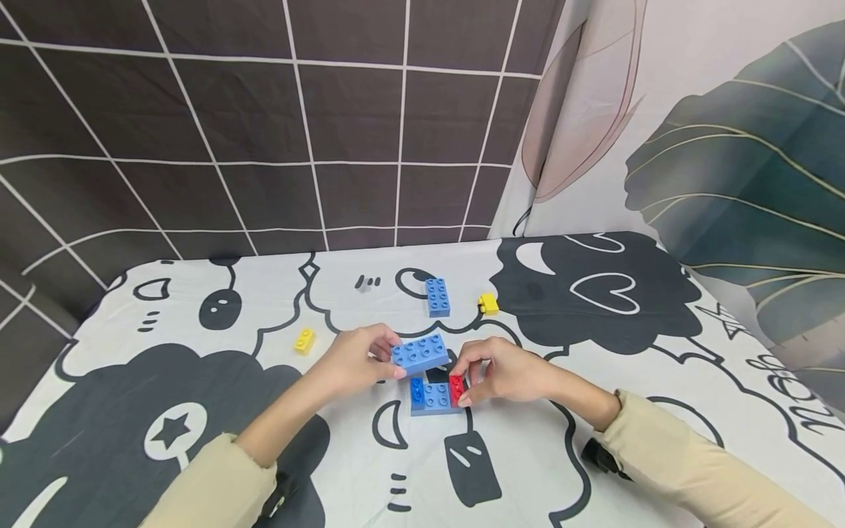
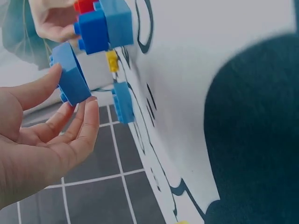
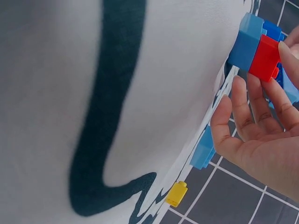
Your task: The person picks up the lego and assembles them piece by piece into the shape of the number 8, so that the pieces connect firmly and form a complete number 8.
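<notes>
My left hand pinches a light blue brick by its left end, tilted and raised above a lower light blue brick. In the left wrist view the raised brick sits between thumb and fingertips, apart from the others. On the lower brick stand a darker blue brick at its left end and a red brick at its right end. My right hand holds the red brick between thumb and fingers; in the right wrist view the thumb lies on the red brick.
Another light blue brick lies farther back on the patterned cloth, with a yellow brick to its right. A second yellow brick lies to the left, beyond my left forearm. A dark gridded cloth hangs behind.
</notes>
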Action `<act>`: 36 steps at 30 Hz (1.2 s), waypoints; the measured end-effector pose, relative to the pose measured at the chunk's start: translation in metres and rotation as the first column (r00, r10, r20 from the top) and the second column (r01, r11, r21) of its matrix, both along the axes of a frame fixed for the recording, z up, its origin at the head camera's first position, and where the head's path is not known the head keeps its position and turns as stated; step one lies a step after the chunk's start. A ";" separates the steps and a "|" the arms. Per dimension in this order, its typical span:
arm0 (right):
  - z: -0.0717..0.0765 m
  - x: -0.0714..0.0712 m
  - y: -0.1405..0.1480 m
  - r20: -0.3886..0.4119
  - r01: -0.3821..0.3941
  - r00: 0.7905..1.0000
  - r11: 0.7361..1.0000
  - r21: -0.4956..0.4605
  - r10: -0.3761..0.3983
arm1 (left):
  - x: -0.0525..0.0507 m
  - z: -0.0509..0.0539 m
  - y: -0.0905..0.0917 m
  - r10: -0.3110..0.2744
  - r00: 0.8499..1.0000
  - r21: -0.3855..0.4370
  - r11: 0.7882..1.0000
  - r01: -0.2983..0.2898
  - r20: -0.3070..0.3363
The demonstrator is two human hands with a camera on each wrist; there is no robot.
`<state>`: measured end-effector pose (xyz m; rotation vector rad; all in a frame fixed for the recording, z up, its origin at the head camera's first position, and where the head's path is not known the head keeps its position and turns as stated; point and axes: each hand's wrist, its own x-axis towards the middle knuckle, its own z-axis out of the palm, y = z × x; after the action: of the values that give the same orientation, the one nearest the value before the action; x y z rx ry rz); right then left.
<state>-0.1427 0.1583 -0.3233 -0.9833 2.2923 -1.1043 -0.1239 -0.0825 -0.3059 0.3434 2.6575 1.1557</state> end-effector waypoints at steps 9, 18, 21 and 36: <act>0.000 -0.001 -0.002 -0.019 0.009 1.000 0.999 0.035 -0.008 | 0.017 0.002 0.004 -0.084 0.996 0.039 0.996 0.085 -0.019; 0.000 0.002 -0.002 -0.021 0.051 0.999 0.997 0.057 -0.050 | 0.023 0.003 0.007 -0.138 0.990 0.056 0.989 0.140 -0.039; 0.000 0.003 -0.002 -0.038 0.052 0.998 0.998 0.045 -0.050 | 0.023 0.003 0.008 -0.147 0.988 0.059 0.987 0.149 -0.037; 0.002 0.015 -0.002 -0.221 0.058 0.975 0.995 0.085 -0.038 | 0.024 0.002 0.012 -0.160 0.986 0.045 0.986 0.162 -0.036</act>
<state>-0.1282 0.1559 -0.3212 -1.0651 2.5294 -0.9416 -0.1003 -0.0706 -0.3036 0.5783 2.5767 1.1737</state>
